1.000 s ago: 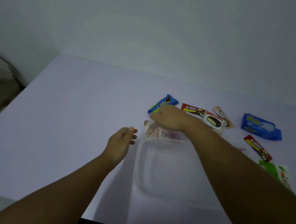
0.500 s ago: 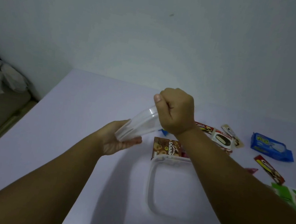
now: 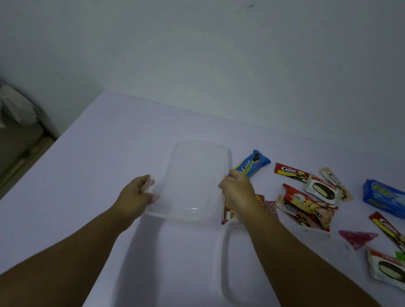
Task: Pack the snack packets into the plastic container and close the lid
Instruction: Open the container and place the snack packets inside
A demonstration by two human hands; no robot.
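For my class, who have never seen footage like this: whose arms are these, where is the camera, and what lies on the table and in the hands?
The camera sits on a person's head, looking forward and down, so the two bare arms are that person's own. The left hand and right hand each hold one side of a clear plastic lid low over the pale table. The open container stands under the right forearm. Snack packets lie to the right, among them a blue biscuit packet and a larger blue pack. None are packed yet.

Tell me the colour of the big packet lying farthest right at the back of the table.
Blue packet, with yellow lettering and white on it; the head view shows it.
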